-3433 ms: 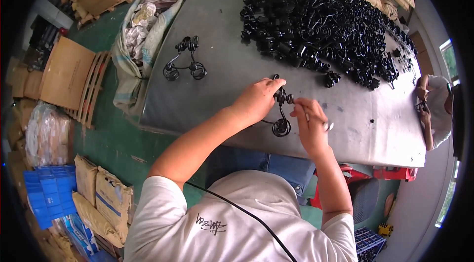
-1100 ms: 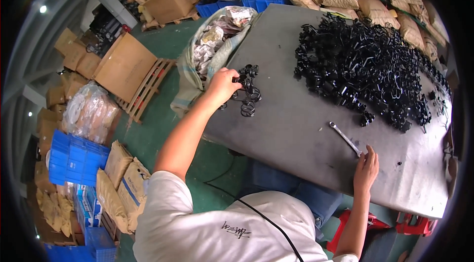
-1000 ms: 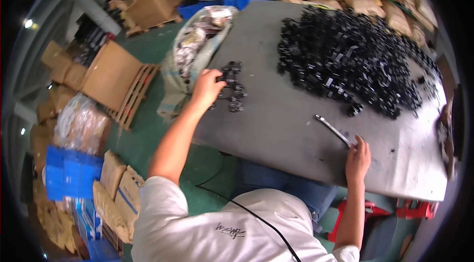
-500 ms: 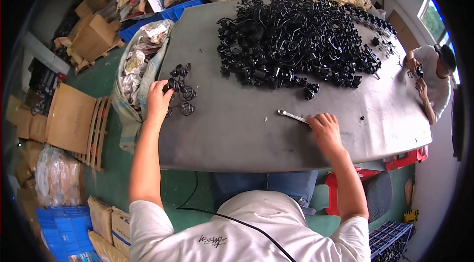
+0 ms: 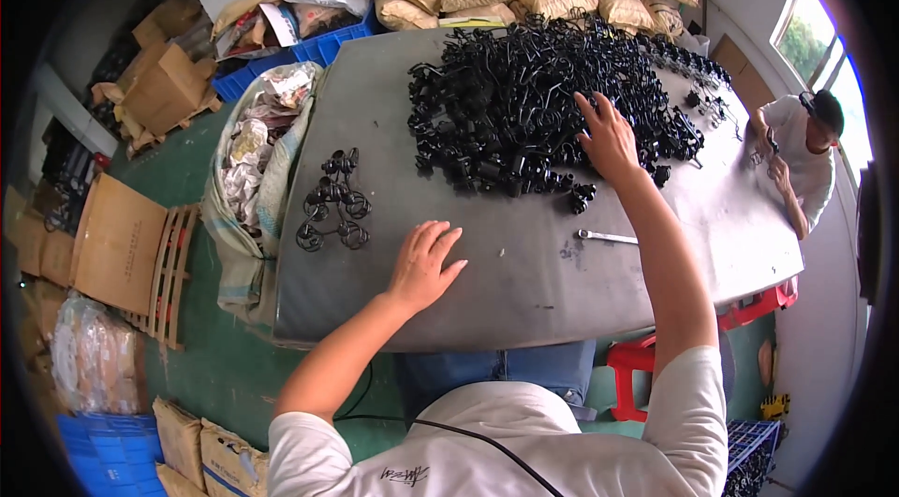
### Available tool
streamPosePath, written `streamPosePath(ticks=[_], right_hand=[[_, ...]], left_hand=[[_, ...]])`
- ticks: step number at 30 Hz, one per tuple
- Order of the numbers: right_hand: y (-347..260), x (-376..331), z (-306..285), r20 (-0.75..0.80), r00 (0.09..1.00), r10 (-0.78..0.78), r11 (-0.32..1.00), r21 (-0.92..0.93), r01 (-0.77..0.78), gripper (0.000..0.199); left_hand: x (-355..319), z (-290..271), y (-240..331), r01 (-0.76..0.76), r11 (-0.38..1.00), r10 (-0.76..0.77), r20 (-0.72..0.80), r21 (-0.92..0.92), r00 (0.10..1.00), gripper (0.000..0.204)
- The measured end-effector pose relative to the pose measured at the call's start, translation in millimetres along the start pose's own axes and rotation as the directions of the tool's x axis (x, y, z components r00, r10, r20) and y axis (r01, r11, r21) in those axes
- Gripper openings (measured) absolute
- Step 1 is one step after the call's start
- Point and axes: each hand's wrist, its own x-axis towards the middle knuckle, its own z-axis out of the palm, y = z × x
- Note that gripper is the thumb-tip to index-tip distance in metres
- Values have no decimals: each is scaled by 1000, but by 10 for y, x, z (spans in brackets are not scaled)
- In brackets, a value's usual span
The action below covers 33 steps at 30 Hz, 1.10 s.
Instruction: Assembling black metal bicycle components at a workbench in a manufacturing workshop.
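The right hand (image 5: 607, 134) reaches into the heap of black wire parts (image 5: 543, 95) at the table's (image 5: 487, 282) far edge, fingers spread across them, gripping none. The left hand (image 5: 423, 265) lies flat near the front edge, fingers splayed, empty. A wrench (image 5: 607, 237) lies between them.

L hand (image 5: 423, 263): flat, palm down, fingers spread, well short of parts pile (image 5: 552, 95) | R hand (image 5: 607, 134): arm stretched fwd, open fingers at pile's near edge, nothing gripped
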Motion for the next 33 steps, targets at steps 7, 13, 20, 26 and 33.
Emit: streamPosePath(ticks=[7,13,20,26,33], right_hand=[[156,118,68,183,979,-86,960,279,32,58],[-29,-187,-444,119,993,-21,929,369,-25,53],[-261,-2,-1084,62,995,-74,928,369,46,38],[-196,275,-1267,-19,1000,-11,926,378,17,21],[-663,-572,-78,160,982,102,977,171,-129,74]], left_hand=[[-127,127,-131,129,988,-135,-74,-84,988,35],[-25,118,-49,97,991,-103,-62,-97,993,34],[-36,138,-89,77,994,-82,-77,-73,994,37],[-1,120,5,28,998,-31,-54,-60,998,42],[-105,148,-41,59,997,-63,-74,-53,995,45]])
